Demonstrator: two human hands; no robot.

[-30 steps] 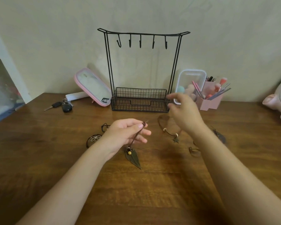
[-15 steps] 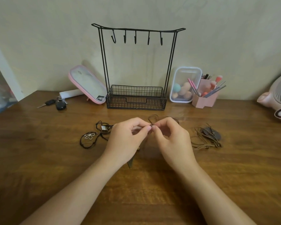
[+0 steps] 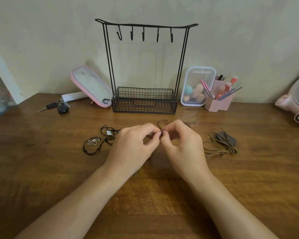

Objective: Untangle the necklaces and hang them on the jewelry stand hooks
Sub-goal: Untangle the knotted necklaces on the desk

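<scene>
Necklace cord point(image 3: 161, 134) pinched by both L hand point(image 3: 135, 147) & R hand point(image 3: 185, 145) fingertips

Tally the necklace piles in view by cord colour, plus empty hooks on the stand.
Black cord: 1, the black pile at left; possibly several necklaces tangled.
Brown cord: 2, the held necklace pinched by left hand and right hand, and the brown pile at right.
Empty hooks on the jewelry stand: 5.
Total: 3 piles, 5 hooks.
</scene>
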